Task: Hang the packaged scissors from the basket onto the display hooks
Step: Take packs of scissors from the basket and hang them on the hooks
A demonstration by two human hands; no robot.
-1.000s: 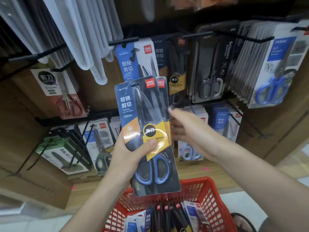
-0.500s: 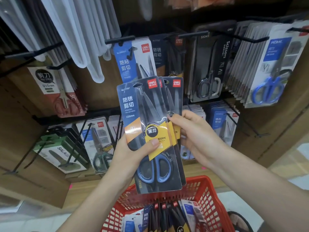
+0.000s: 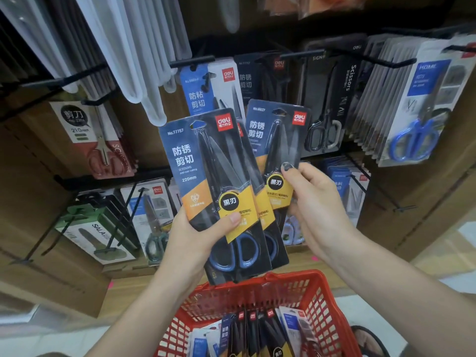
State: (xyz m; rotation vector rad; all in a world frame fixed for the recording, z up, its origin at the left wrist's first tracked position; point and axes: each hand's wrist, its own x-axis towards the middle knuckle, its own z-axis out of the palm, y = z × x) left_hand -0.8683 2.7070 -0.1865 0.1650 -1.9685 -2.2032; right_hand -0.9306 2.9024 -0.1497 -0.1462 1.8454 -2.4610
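Red basket (image 3: 322,300) near us holds more packs, left hand (image 3: 190,243) grips two packs (image 3: 206,181), right hand (image 3: 316,210) pinches one pack (image 3: 277,140), none hooked yet.

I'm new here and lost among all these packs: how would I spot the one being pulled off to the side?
Start at the red basket at the bottom and look just above it, where two hands hold dark scissors packs. The pulled-out pack is pinched by the right hand, apart from the stack in the left hand. It alone tilts rightward.
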